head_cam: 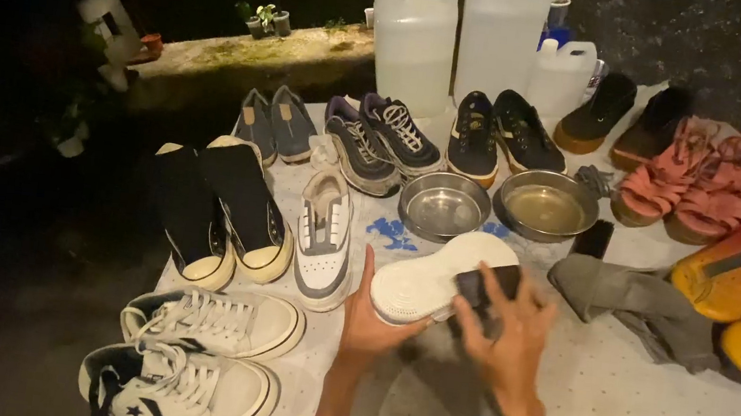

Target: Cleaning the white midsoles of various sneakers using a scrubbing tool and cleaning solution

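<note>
While the left hand (371, 324) grips a sole-up white shoe (438, 278) near the table's (651, 397) front edge, the right hand (506, 336) clutches a dark brush (486, 285) against it.

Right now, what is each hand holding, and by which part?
Left hand grips the upturned white shoe at one end; right hand presses a dark brush against its sole.
</note>
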